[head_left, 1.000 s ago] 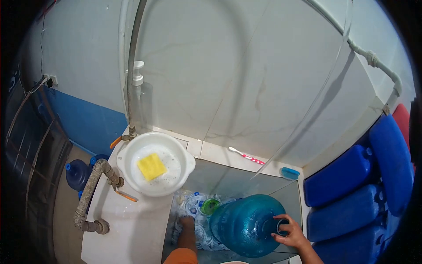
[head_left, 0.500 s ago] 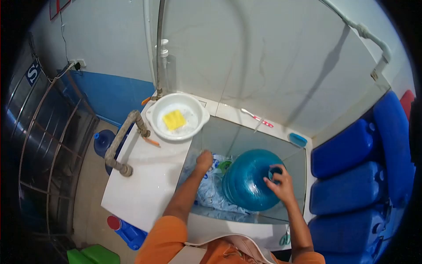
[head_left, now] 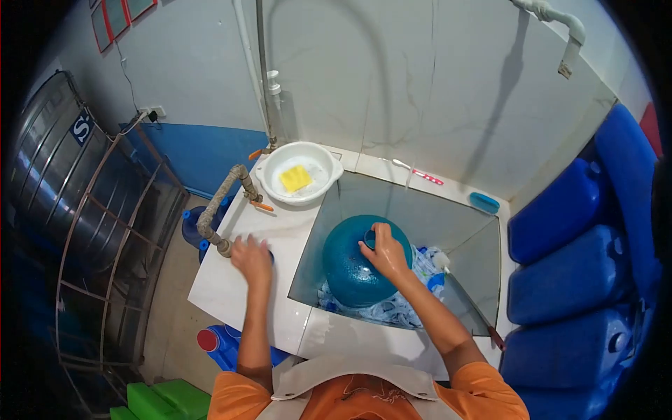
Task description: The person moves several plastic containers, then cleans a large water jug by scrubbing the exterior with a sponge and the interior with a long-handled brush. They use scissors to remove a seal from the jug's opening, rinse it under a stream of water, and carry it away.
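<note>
A large round teal water bottle [head_left: 350,269] stands in the sink basin on a bed of crumpled blue and white wrappers [head_left: 392,309]. My right hand [head_left: 385,252] grips the bottle by its neck, fingers wrapped at the mouth. Over the white counter [head_left: 280,280], beside the lower end of the rusty pipe [head_left: 222,203], is my left hand [head_left: 252,259], its fingers spread apart. Something small and dark blue shows just behind that hand, too hidden to make out.
A white bowl [head_left: 269,164] holds a yellow sponge [head_left: 296,178]. Behind the basin lie a toothbrush [head_left: 420,173] and a blue brush [head_left: 484,203]. Blue jerrycans [head_left: 560,280] line the right. A long-handled brush [head_left: 472,301] leans in the basin. Left stands a metal tank [head_left: 66,182].
The teal bottle has moved left in the basin with my right hand on its neck. My left hand has left the basin for the counter and opened. The long-handled brush now shows.
</note>
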The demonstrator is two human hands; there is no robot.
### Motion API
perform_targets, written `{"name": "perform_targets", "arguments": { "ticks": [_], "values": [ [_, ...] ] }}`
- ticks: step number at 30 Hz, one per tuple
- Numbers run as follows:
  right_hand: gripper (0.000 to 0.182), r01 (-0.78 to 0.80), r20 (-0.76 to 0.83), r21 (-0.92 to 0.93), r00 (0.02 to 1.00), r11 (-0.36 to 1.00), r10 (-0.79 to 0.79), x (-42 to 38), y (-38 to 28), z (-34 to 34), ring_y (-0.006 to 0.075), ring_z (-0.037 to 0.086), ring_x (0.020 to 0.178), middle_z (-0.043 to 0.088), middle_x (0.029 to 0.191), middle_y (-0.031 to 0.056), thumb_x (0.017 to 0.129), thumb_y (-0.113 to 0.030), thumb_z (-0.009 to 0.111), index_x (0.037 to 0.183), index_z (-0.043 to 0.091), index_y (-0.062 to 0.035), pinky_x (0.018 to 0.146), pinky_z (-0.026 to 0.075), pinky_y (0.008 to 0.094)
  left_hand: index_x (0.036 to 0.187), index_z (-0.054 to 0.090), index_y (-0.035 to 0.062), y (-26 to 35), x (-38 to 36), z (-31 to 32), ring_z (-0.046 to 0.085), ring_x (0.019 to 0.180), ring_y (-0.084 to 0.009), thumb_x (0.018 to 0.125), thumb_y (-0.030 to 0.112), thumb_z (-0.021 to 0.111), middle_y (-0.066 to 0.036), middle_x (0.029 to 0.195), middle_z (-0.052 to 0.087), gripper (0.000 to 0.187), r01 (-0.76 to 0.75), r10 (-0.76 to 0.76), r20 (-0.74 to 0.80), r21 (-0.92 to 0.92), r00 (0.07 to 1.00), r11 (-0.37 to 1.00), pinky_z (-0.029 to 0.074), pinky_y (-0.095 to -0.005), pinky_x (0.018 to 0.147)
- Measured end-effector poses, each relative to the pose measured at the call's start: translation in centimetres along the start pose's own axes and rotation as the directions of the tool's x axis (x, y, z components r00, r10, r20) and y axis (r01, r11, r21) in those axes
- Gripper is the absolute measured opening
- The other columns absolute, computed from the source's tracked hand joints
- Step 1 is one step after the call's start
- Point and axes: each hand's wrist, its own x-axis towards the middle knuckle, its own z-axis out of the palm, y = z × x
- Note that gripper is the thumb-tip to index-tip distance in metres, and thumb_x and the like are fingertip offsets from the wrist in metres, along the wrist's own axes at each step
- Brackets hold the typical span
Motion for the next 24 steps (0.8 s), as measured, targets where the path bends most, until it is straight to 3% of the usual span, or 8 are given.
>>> {"name": "perform_targets", "arguments": {
  "ticks": [3, 5, 7, 9, 14, 20, 22, 24],
  "values": [
    [0.056, 0.056, 0.095, 0.033, 0.994, 0.998, -0.059, 1.8, -0.3, 1.4, 0.037, 0.059, 0.084, 0.049, 0.108, 0.0212, 0.079, -0.028, 0.063, 0.118, 0.038, 0.0033, 0.066, 0.051, 0.0427, 0.114, 0.053, -0.0023, 6.1, 0.2, 2.7, 0.045, 0.112, -0.0356, 0.087, 0.023, 0.056, -0.022, 0.114, 0.053, 0.037, -0.188, 0.225, 0.013, -0.505, 0.974, 0.843, 0.032, -0.0444, 0.097],
    [0.061, 0.097, 0.182, 0.094, 0.977, 0.991, -0.113, 4.3, -0.1, 1.1, 0.0385, 0.058, 0.093, 0.05, 0.115, 0.023, 0.08, -0.028, 0.063, 0.125, 0.035, 0.003, 0.07, 0.051, 0.0424, 0.117, 0.053, -0.0009, 11.9, -0.9, 2.7, 0.049, 0.112, -0.0294, 0.094, 0.034, 0.045, -0.018, 0.12, 0.053, 0.042, 0.221, 0.308, 0.375, -0.873, 0.874, 0.435, 0.035, -0.0348, 0.098],
    [0.058, -0.073, 0.786, 0.152, 0.614, 0.986, -0.076, 9.0, 0.2, -2.0, 0.0398, 0.057, 0.096, 0.056, 0.108, 0.0256, 0.08, -0.023, 0.059, 0.125, 0.037, 0.0053, 0.077, 0.05, 0.0418, 0.117, 0.054, 0.0001, 14.2, -2.4, 7.3, 0.054, 0.106, -0.0222, 0.096, 0.035, 0.04, -0.014, 0.113, 0.059, 0.042, 0.375, 0.305, 0.463, -0.875, 0.832, 0.307, 0.04, -0.0312, 0.092],
    [0.05, -0.351, 0.838, -0.037, 0.498, 0.936, 0.22, 13.9, -1.9, -4.0, 0.041, 0.056, 0.097, 0.06, 0.102, 0.0246, 0.079, -0.022, 0.056, 0.121, 0.046, 0.0023, 0.085, 0.046, 0.042, 0.122, 0.048, -0.0022, 15.4, -3.5, 8.7, 0.053, 0.106, -0.0208, 0.095, 0.022, 0.043, -0.013, 0.112, 0.059, 0.036, 0.388, 0.386, 0.408, -0.912, 0.827, 0.134, 0.039, -0.0306, 0.092],
    [0.049, 0.259, 0.493, 0.048, 0.834, 0.965, -0.248, 21.5, -4.6, 8.8, 0.0406, 0.052, 0.107, 0.047, 0.127, 0.0237, 0.082, -0.038, 0.054, 0.125, 0.052, -0.0157, 0.092, 0.041, 0.045, 0.13, 0.036, -0.0014, 17.0, -6.4, 12.7, 0.044, 0.119, -0.0227, 0.093, 0.015, 0.046, -0.014, 0.125, 0.049, 0.042, 0.356, 0.733, 0.111, -0.915, 0.671, -0.188, 0.034, -0.0321, 0.099],
    [0.05, 0.317, 0.587, -0.133, 0.789, 0.939, -0.183, 24.1, -7.0, 18.6, 0.0364, 0.051, 0.113, 0.051, 0.124, 0.019, 0.078, -0.039, 0.058, 0.124, 0.052, -0.0192, 0.093, 0.042, 0.049, 0.127, 0.04, -0.0004, 15.2, -3.7, 10.9, 0.044, 0.118, -0.0212, 0.094, 0.02, 0.048, -0.012, 0.127, 0.048, 0.04, -0.059, 0.668, 0.186, -0.943, 0.72, 0.327, 0.035, -0.0323, 0.098],
    [0.039, 0.065, 0.707, 0.082, 0.699, 0.994, -0.104, 24.4, -8.3, 14.0, 0.0266, 0.06, 0.101, 0.063, 0.1, 0.0196, 0.076, -0.027, 0.058, 0.111, 0.06, -0.01, 0.078, 0.051, 0.0478, 0.124, 0.044, -0.0005, 15.6, -3.7, 10.8, 0.048, 0.112, -0.0207, 0.096, 0.019, 0.044, -0.013, 0.121, 0.052, 0.035, 0.233, 0.556, 0.339, -0.939, 0.759, 0.254, 0.038, -0.0314, 0.095],
    [0.04, -0.433, 0.816, 0.34, 0.577, 0.835, -0.033, 24.8, -7.9, 10.1, 0.0199, 0.062, 0.083, 0.056, 0.103, 0.0102, 0.082, -0.016, 0.05, 0.122, 0.05, -0.0139, 0.061, 0.058, 0.0359, 0.119, 0.048, -0.0017, 16.6, -3.6, 14.5, 0.052, 0.104, -0.0201, 0.097, 0.017, 0.042, -0.014, 0.113, 0.057, 0.03, 0.402, 0.539, 0.238, -0.891, 0.808, -0.209, 0.039, -0.0304, 0.092]
  ]
}}
